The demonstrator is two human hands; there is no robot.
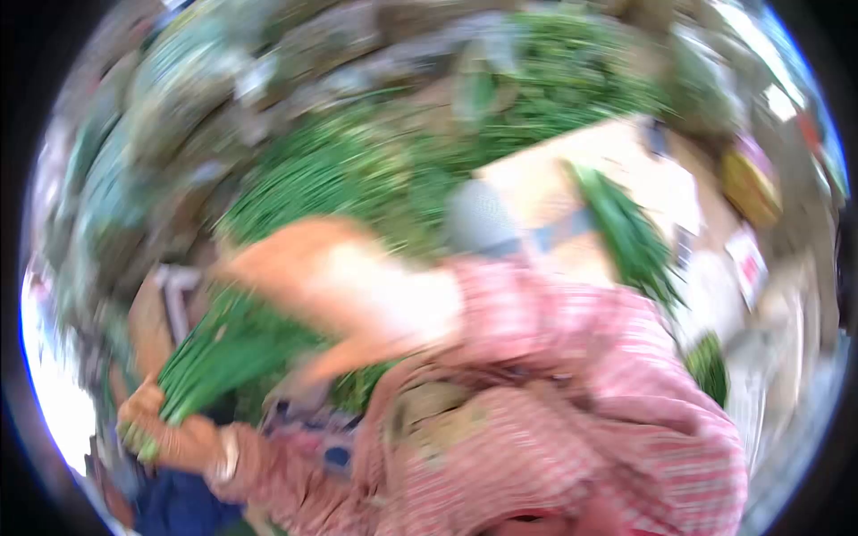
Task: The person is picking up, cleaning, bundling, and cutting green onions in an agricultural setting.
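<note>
At the lower left, my left hand (165,433) is closed around the stem ends of a bunch of chives (241,353), long thin green leaves that fan up and to the right. Over the leaves, near the middle, my right hand (313,277) is smeared by motion. Its fingers look stretched out and its thumb stands apart, with nothing visible in it. Just beyond that hand lies a large heap of the same greens (304,174). Both arms wear pink checked sleeves.
A pale board (536,179) at the right carries a smaller bunch of greens (630,232). Beside it is a rounded grey object (480,214) with a blue-grey strap. Stuffed sacks (179,98) line the back and left. A yellow and pink packet (751,183) sits far right.
</note>
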